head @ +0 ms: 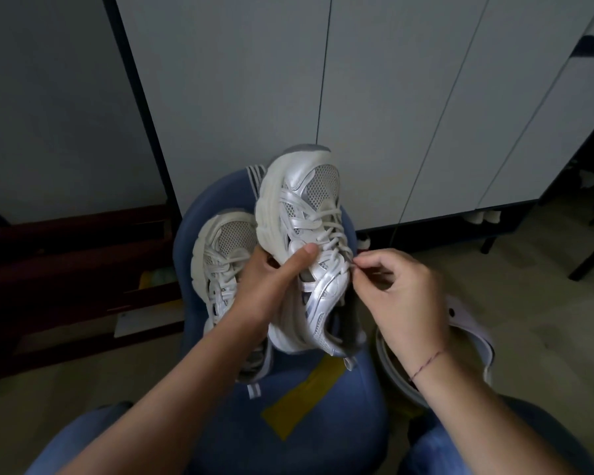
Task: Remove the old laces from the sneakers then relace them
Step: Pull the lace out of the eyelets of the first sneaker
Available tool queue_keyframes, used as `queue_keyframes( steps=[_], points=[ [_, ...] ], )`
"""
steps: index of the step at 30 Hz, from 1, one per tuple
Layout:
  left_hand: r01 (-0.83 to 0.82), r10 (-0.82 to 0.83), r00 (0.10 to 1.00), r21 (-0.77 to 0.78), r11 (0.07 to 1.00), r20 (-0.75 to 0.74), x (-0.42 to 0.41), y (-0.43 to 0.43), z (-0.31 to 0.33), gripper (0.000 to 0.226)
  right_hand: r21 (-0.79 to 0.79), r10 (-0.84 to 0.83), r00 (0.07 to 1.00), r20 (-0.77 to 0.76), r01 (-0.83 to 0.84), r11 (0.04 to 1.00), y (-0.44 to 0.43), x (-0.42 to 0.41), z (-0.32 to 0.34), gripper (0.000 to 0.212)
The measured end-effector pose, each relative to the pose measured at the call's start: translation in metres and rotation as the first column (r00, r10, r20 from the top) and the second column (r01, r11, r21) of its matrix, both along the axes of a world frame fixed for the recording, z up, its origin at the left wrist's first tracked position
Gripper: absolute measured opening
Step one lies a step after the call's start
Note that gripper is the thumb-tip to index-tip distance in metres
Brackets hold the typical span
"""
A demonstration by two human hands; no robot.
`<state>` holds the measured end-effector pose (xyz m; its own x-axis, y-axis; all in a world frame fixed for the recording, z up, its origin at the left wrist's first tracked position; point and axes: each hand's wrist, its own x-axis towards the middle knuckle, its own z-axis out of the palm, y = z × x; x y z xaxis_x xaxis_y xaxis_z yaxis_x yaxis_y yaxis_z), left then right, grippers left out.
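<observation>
My left hand grips a white and silver sneaker by its side, thumb across the upper, and holds it up with the toe pointing away. Its white lace is threaded through the eyelets. My right hand pinches the lace at the top eyelets, near the tongue. A second sneaker of the same pair, also laced, lies on the blue chair seat to the left, partly hidden by my left hand and arm.
A yellow patch marks the blue seat. A white round bin stands on the floor to the right. Grey cabinet doors rise behind the chair. Dark red shelving is on the left. My knees in blue jeans frame the bottom.
</observation>
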<state>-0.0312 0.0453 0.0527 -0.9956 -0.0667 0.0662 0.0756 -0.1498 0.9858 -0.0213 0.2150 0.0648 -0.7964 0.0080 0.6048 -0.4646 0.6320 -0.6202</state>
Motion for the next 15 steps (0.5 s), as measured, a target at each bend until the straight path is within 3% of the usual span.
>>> queue_keyframes(
  steps=[4,10,15],
  points=[
    [0.010,-0.010,1.000,-0.007,1.000,-0.010,0.000,0.002,0.002,0.038,-0.011,-0.028,0.999,0.019,0.028,1.000,0.002,-0.001,0.001,0.003],
    [0.062,-0.062,0.998,0.006,0.998,0.003,0.002,0.002,0.003,0.050,0.070,0.090,0.986,0.143,-0.101,0.992,0.011,-0.002,0.004,0.009],
    [0.068,-0.069,0.997,0.030,0.997,0.036,0.002,0.005,0.004,0.057,0.050,0.162,0.987,0.007,-0.163,0.985,0.011,-0.002,0.008,0.018]
  ],
)
